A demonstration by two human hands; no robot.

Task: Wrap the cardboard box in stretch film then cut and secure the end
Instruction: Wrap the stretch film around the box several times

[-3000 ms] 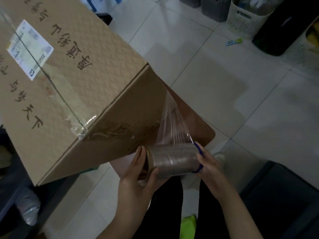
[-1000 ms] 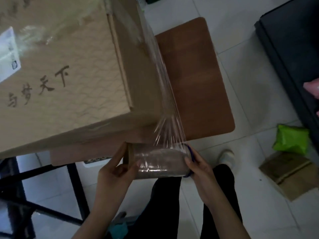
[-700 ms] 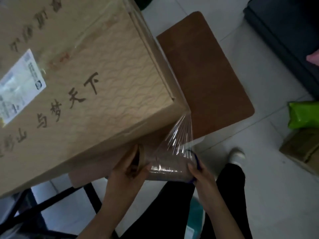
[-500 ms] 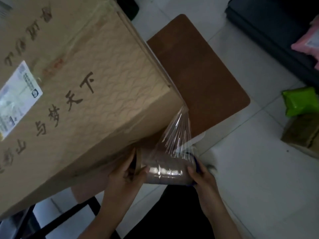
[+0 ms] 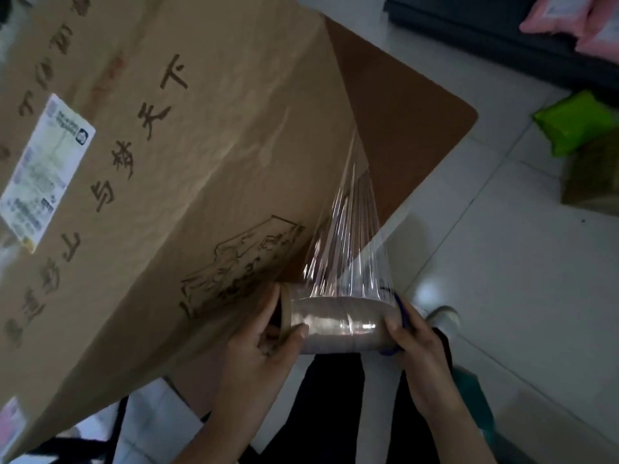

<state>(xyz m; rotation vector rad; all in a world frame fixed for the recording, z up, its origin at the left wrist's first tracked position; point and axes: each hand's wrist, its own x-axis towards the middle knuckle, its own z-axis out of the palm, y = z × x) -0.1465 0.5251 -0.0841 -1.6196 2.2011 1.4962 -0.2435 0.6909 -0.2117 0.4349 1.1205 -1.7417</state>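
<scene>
We hold one roll of stretch film (image 5: pixel 338 324) sideways between our two hands, low and just off the near corner of the cardboard box (image 5: pixel 160 182), which fills the left of the view and rests on a brown worktop (image 5: pixel 402 122). Our left hand (image 5: pixel 264 356) cups the bare cardboard end of the core, thumb over the rim and fingers (image 5: pixel 273 309) seemingly tucked into the tube; our right hand (image 5: pixel 418 349) clasps the opposite end, where a blue end piece (image 5: pixel 402 311) shows under the thumb. Gripping the ends rather than the body likely lets the roll turn and pay out freely — a hand on the film itself would brake it. One sheet of film (image 5: pixel 348 236) rises from the roll, bunched into glinting pleats, and narrows toward the box's right edge, where it meets the cardboard; the pleating suggests we are pulling it taut so it clings rather than sags. Holding the roll low and close to the box should keep the band snug as it rounds the corner. We judge that wrapping is under way, with cutting and securing not yet done; no cutting tool is in sight. Counting the rest: one white label (image 5: pixel 43 169) on the box top, one green packet (image 5: pixel 576 125) on the tiled floor (image 5: pixel 502 262), pink parcels (image 5: pixel 569 21) at top right — how many, we cannot tell.
</scene>
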